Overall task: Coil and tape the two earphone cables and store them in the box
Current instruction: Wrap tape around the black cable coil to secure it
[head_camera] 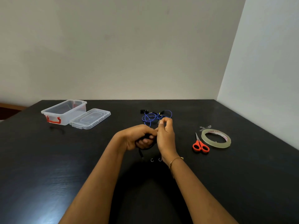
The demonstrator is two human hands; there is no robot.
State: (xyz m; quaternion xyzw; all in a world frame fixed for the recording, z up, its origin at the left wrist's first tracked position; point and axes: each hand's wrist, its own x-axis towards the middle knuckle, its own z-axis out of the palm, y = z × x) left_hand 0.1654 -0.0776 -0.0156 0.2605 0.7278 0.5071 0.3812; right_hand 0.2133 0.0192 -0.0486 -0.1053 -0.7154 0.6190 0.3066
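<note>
— While the left hand (pixel 139 138) grips the coiled black cable (pixel 146 147) above the tabletop (pixel 64 159), what's the right hand (pixel 165 135) doing?
— Pinching a bit of clear tape (pixel 160 122) just beside the coil.
— And the blue cable (pixel 152 118)?
— Lying loose behind the hands. The box (pixel 64 111) sits open far left, its lid (pixel 90 118) beside it; scissors (pixel 200 145) and tape roll (pixel 216 138) lie right.

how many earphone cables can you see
2: a black earphone cable coiled in the left hand, and a blue earphone cable lying loose on the table behind the hands. None seems hidden.
</note>
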